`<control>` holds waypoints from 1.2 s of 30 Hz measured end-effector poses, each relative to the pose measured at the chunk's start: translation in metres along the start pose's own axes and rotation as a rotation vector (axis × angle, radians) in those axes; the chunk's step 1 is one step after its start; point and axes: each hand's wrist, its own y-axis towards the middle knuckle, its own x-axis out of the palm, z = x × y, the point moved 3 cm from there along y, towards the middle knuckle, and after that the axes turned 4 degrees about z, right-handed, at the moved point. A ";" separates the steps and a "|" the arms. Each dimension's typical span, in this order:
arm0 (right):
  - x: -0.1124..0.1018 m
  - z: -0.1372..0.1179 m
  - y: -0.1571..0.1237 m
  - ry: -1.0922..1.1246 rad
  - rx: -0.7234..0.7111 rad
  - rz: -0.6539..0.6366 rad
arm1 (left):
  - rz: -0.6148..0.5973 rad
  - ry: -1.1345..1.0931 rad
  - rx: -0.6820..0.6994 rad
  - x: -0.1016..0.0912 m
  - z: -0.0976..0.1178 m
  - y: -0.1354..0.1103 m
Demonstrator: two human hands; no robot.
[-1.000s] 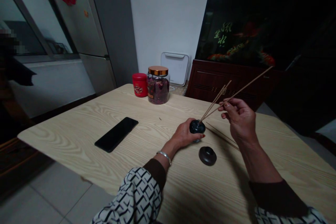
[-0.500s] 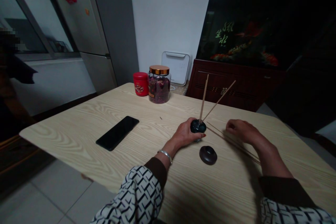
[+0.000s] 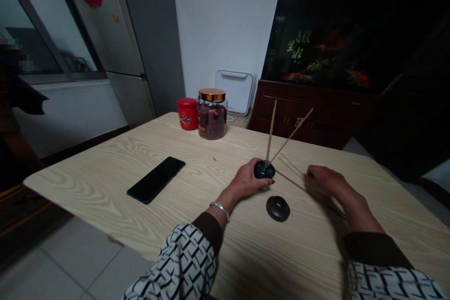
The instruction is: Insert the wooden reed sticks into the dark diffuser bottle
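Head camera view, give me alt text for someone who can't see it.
A left hand grips a small dark round holder with two thin wooden sticks standing in it, on a pale wood table. The right hand rests on more sticks lying flat, near a dark round base.

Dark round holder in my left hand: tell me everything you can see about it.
The dark round holder is small and squat, with a glossy, near-black surface; it could be glazed ceramic or stone, but the view cannot settle that. The left hand grips it from the side, above the light wood table; whether it touches the table is hidden. Two thin wooden sticks rise from its top, one nearly upright, the other leaning right.
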 end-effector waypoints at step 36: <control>-0.062 -0.107 -0.034 1.329 -0.238 0.526 | -0.008 0.006 0.015 -0.001 0.001 -0.001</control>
